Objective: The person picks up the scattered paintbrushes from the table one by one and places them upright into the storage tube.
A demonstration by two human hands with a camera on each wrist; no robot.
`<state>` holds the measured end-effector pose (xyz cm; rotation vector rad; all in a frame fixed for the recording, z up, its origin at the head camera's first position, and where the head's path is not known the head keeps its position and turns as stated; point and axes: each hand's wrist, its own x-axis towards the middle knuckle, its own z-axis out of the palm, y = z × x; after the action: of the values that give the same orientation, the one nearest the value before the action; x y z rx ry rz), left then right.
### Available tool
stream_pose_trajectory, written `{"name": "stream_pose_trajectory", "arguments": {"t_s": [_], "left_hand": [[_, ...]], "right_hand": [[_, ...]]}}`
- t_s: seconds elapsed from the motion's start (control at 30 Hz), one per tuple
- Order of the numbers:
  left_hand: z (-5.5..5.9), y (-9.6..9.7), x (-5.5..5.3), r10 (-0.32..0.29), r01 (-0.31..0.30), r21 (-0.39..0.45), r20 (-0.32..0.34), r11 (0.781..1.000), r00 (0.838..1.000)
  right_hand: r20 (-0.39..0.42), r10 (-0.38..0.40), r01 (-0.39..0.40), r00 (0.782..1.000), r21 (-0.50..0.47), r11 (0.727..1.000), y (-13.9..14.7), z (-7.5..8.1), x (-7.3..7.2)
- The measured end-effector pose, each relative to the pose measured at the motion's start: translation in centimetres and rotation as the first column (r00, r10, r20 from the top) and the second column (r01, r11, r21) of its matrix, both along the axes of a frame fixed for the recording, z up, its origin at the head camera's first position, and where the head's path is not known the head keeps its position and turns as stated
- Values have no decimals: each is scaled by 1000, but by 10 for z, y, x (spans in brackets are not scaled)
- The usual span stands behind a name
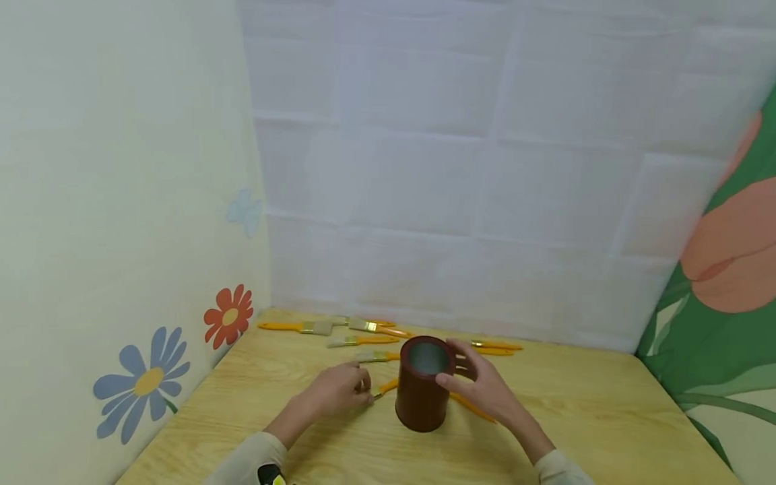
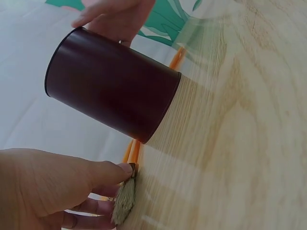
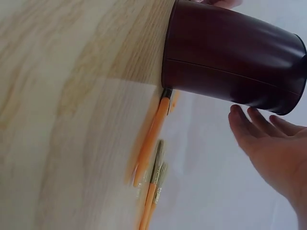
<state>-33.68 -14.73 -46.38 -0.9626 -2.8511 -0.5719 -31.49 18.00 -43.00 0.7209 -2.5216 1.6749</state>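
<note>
A dark maroon cylindrical cup [image 1: 422,401] stands upright on the table, its open top showing a dark inside. On its right side is my right hand [image 1: 485,387], thumb at the rim and fingers fairly straight; the fingertips [image 3: 235,109] lie right at the wall in the right wrist view. Left of the cup, my left hand [image 1: 339,391] pinches a flat paintbrush [image 2: 125,199] around its ferrule and pale bristles. The brush's orange handle [image 1: 388,386] runs toward the cup, which hides its far part. Another orange handle [image 1: 474,407] shows to the cup's right.
Several orange-handled paintbrushes lie farther back, among them one brush [image 1: 297,327] at the left and a pair [image 1: 494,347] behind my right hand. A white creased cloth [image 1: 424,202] backs the wooden table [image 1: 582,417]; flower-patterned panels [image 1: 148,384] flank it.
</note>
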Motion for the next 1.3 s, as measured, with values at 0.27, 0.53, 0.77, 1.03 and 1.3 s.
{"name": "stream_pose_trajectory", "arguments": {"t_s": [0.27,0.53,0.77,1.03,1.3], "left_hand": [[-1,0,1,122,-122,-7,-38,993,992],[0,-4,-4,137,-141,82,51,987,989],[-2,-5,-13,72,-91,180,109,979,991],[3,-17,-22,53,-76,229,105,971,993],[22,-33,-24,96,-112,320,65,941,993]], "right_hand": [[-17,36,-37,999,-70,997,3,-10,1],[-49,39,-43,998,-86,995,4,-7,2],[-75,31,-36,997,-65,997,9,-6,1],[-15,66,-67,998,-111,992,8,-7,-2],[2,84,-83,996,-112,990,5,-9,-7]]}}
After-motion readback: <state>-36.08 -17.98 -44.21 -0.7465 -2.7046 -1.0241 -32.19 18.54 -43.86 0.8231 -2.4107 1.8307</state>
